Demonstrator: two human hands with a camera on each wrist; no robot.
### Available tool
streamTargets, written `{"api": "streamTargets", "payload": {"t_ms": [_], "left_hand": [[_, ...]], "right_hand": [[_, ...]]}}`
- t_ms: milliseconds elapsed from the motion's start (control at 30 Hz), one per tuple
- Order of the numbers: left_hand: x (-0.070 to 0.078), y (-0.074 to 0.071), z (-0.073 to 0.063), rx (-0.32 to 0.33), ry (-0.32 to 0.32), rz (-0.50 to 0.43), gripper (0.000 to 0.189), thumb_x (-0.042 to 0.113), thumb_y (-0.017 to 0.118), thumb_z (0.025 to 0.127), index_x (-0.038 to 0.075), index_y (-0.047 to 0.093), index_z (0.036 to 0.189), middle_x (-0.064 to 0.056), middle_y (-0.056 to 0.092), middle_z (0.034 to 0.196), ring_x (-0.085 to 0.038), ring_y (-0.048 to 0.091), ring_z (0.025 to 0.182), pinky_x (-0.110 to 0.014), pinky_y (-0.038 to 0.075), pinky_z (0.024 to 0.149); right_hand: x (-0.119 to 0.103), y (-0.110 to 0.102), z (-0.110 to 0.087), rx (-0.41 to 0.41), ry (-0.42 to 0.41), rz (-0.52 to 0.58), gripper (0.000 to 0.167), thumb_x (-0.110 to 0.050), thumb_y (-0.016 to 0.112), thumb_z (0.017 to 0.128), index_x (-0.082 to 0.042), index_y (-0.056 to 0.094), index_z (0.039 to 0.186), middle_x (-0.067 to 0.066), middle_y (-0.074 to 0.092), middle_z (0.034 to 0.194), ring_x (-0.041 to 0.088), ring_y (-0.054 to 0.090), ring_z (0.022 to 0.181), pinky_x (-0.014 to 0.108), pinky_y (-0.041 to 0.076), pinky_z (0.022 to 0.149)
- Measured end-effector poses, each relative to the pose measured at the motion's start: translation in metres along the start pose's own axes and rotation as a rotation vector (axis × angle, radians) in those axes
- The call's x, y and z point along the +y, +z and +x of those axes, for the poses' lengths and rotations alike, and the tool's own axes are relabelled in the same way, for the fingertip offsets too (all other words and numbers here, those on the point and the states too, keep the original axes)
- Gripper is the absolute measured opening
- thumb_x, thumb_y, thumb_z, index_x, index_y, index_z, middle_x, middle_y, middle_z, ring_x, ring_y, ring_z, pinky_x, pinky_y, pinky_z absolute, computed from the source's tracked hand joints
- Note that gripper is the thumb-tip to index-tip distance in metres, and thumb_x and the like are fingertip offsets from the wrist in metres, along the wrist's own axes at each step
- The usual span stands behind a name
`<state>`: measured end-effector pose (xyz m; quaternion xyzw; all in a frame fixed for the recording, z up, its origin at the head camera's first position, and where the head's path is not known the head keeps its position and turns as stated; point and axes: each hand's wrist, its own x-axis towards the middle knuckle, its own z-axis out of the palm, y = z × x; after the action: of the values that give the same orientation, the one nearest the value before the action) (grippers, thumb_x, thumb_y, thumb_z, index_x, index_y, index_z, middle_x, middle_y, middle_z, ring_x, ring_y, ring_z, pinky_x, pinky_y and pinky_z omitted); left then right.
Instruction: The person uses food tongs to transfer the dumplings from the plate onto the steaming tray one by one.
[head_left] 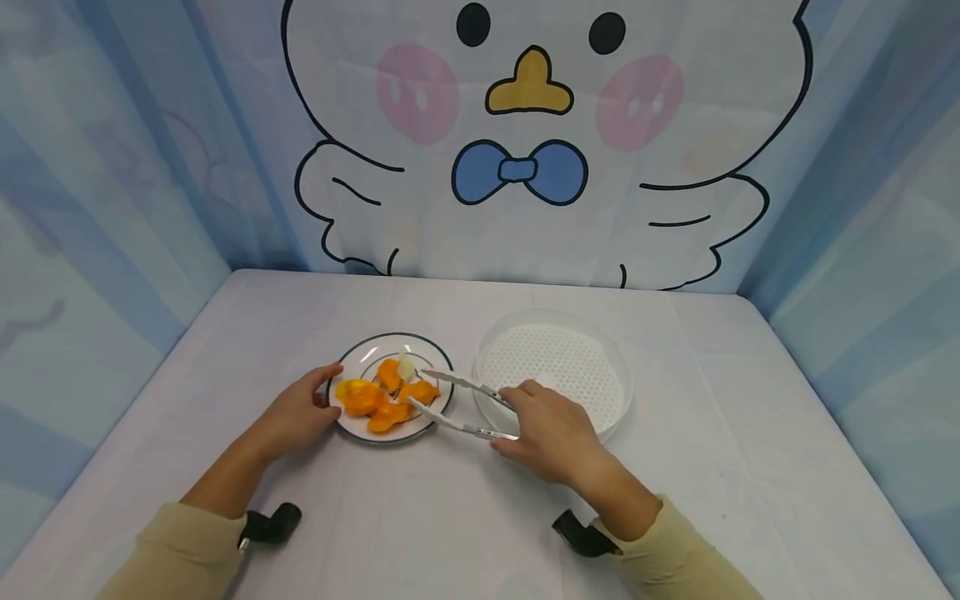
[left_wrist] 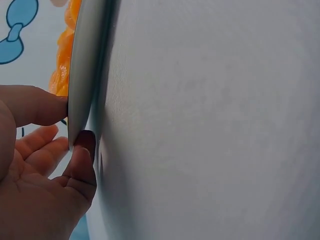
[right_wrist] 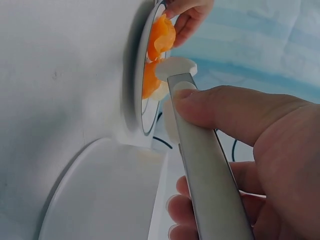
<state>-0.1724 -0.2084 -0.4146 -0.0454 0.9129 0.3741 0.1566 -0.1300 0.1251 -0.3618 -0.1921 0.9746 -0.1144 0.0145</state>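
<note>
My left hand (head_left: 298, 412) pinches the left rim of a white plate (head_left: 366, 357) with a dark edge line, thumb under the rim and a finger at its upper side. On the plate lie several glossy, lumpy orange pieces (head_left: 362, 397) and a pale whitish one (head_left: 406, 367). My right hand (head_left: 555, 433) grips metal tongs (right_wrist: 207, 165) with pale tips, thumb on one arm and fingers on the other. The tongs' arms stand apart over the plate's right side, tips either side of an orange piece (head_left: 417, 392).
A shallow round white tray (head_left: 551, 358) with a perforated base stands right of the plate, partly behind the right hand. Beneath everything is a white-covered table (head_left: 720, 467). A printed curtain (head_left: 517, 233) hangs at the back, with blue-patterned curtains at both sides.
</note>
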Motion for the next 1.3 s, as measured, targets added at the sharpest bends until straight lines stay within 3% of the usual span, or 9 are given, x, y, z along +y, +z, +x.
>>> {"api": "streamTargets", "payload": {"t_ms": [200, 600, 1033, 1300], "left_hand": [[-0.0012, -0.0024, -0.0033, -0.012, 0.013, -0.004, 0.072, 0.012, 0.063, 0.094, 0.005, 0.028, 0.157, -0.025, 0.037, 0.148, -0.036, 0.046, 0.109, -0.054, 0.044, 0.099], [-0.004, -0.0044, -0.0034, -0.016, 0.021, -0.003, 0.072, 0.011, 0.064, 0.095, 0.006, 0.028, 0.157, -0.025, 0.04, 0.145, -0.035, 0.046, 0.107, -0.05, 0.047, 0.095], [-0.0047, -0.0035, -0.0031, -0.013, 0.018, -0.009, 0.072, 0.012, 0.064, 0.095, 0.006, 0.028, 0.157, -0.025, 0.037, 0.147, -0.035, 0.046, 0.108, -0.053, 0.044, 0.099], [-0.0051, -0.0034, -0.0039, -0.014, 0.035, -0.012, 0.071, 0.012, 0.063, 0.095, 0.005, 0.028, 0.156, -0.025, 0.035, 0.15, -0.035, 0.046, 0.109, -0.053, 0.044, 0.099]], "right_hand": [[-0.0033, 0.0044, 0.0016, -0.025, -0.014, -0.003, 0.058, -0.04, 0.08, 0.082, -0.009, 0.065, 0.129, 0.006, 0.065, 0.112, 0.019, 0.062, 0.092, 0.037, 0.051, 0.07], [-0.0087, 0.0072, 0.0027, -0.048, -0.03, -0.026, 0.053, -0.041, 0.077, 0.085, -0.008, 0.067, 0.125, 0.005, 0.065, 0.108, 0.015, 0.059, 0.083, 0.034, 0.049, 0.064], [-0.0077, 0.0032, 0.0036, -0.098, -0.01, -0.023, 0.058, -0.041, 0.079, 0.083, -0.007, 0.066, 0.129, 0.006, 0.064, 0.113, 0.017, 0.06, 0.089, 0.036, 0.051, 0.069], [-0.0079, 0.0059, 0.0031, -0.062, -0.028, -0.035, 0.052, -0.039, 0.076, 0.086, -0.008, 0.068, 0.126, 0.006, 0.065, 0.107, 0.016, 0.059, 0.084, 0.035, 0.05, 0.066]]}}
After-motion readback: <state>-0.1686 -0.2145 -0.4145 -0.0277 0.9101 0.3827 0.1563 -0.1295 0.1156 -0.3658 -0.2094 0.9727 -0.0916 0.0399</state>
